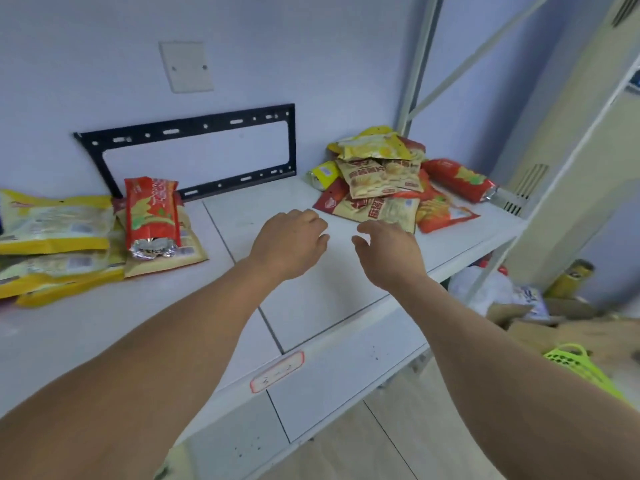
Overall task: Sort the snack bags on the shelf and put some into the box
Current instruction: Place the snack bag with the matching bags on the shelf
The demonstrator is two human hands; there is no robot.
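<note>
Hands, left (pixel 291 242) and right (pixel 388 252), relaxed and unladen, near snack pile (pixel 381 178).

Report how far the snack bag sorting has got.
Looks done: a group of bags lies at the shelf's left end, mostly yellow with a red one on top. In hand: nothing; left hand and right hand reach, empty, toward the mixed pile on the right. Left: that pile. The cardboard box below looks blurred; contents unclear.
</note>
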